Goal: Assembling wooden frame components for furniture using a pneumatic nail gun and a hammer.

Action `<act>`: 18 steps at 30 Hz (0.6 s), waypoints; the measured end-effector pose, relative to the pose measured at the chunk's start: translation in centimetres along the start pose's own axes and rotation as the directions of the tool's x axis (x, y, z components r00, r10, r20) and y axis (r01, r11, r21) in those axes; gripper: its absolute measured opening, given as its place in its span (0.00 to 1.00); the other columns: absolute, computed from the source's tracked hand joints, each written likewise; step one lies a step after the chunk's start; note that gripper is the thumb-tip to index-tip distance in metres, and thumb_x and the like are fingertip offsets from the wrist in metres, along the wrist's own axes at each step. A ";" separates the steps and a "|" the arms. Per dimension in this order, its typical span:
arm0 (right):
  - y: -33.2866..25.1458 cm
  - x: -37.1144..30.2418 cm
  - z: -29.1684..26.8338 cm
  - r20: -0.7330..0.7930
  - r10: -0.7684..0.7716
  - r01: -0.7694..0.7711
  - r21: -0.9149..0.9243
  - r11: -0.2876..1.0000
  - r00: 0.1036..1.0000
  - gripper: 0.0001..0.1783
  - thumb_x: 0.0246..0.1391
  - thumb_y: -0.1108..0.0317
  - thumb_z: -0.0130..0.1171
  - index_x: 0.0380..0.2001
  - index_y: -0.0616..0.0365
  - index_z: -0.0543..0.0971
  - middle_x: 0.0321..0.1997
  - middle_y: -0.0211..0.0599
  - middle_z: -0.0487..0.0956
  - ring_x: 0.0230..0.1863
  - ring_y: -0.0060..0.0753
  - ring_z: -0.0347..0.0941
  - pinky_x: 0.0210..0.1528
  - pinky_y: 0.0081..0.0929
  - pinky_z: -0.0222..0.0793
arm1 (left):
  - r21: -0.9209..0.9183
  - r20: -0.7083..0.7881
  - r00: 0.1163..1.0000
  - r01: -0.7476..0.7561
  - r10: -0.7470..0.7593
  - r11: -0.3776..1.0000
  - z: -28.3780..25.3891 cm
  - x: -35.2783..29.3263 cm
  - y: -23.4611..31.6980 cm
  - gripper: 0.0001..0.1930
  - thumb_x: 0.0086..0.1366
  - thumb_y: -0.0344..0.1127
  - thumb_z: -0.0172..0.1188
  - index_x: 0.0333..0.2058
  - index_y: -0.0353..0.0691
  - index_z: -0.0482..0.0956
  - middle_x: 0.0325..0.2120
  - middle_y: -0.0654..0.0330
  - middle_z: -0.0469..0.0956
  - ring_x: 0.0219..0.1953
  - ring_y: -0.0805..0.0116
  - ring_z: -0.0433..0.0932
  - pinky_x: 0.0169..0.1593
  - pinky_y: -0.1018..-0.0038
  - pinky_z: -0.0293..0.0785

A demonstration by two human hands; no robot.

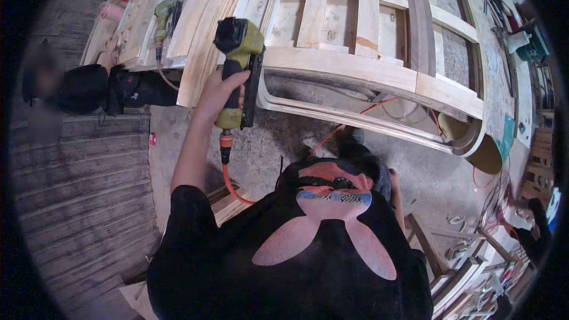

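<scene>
My left hand (220, 90) is wrapped round the grip of a green and black pneumatic nail gun (238, 47). The gun is held upright just off the near left corner of a wooden frame (349, 68), beside long light boards (207, 29). From the gun's base an orange air hose (230, 182) drops and curves back toward my body. My right hand (393, 175) hangs low by my right hip, close to my clothing; its fingers are mostly hidden, and I cannot tell what they do.
At the left, a person in black (86, 88) reaches to the bench, near a second green nail gun (162, 15) and a pink roll (111, 12). Curved pale strips (355, 120) run below the frame's front edge. Wood offcuts (468, 275) and another person (536, 225) are at the lower right.
</scene>
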State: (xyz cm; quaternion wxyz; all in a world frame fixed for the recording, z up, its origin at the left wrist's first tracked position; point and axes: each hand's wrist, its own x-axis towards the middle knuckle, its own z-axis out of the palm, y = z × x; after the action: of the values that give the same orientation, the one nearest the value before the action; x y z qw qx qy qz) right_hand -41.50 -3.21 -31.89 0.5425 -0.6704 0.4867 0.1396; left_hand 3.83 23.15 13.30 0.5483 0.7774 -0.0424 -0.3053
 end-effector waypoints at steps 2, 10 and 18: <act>0.9 0.7 0.4 -0.060 -0.140 0.148 0.177 0.973 0.988 0.16 0.53 0.63 0.48 0.41 0.62 0.73 0.39 0.42 0.76 0.42 0.36 0.71 0.45 0.31 0.63 | 0.060 0.026 1.000 0.011 -0.012 0.998 -0.1 -0.4 0.9 0.11 0.55 0.39 0.58 0.27 0.39 0.68 0.14 0.65 0.68 0.13 0.76 0.68 0.17 0.78 0.68; -4.2 -1.3 -0.4 -0.063 -0.042 0.047 0.091 0.995 0.997 0.15 0.48 0.64 0.53 0.35 0.67 0.74 0.33 0.43 0.77 0.36 0.30 0.70 0.39 0.27 0.66 | -0.081 -0.061 0.998 -0.017 0.012 0.997 1.3 -0.7 -1.3 0.12 0.55 0.41 0.58 0.25 0.38 0.69 0.13 0.64 0.68 0.13 0.75 0.68 0.17 0.77 0.67; -1.5 0.2 -0.8 -0.056 -0.075 0.083 0.156 0.984 0.996 0.18 0.51 0.62 0.50 0.39 0.67 0.73 0.38 0.47 0.76 0.40 0.37 0.72 0.45 0.31 0.64 | -0.023 -0.076 0.996 -0.053 0.051 0.998 2.0 -2.0 1.4 0.11 0.57 0.40 0.56 0.27 0.40 0.69 0.13 0.65 0.68 0.13 0.76 0.68 0.17 0.78 0.67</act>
State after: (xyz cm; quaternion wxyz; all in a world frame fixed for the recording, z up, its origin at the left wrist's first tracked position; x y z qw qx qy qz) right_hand -40.44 -4.10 -30.84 0.5865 -0.6473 0.4828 0.0621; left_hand 1.59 21.76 14.95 0.5670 0.7801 -0.0382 -0.2617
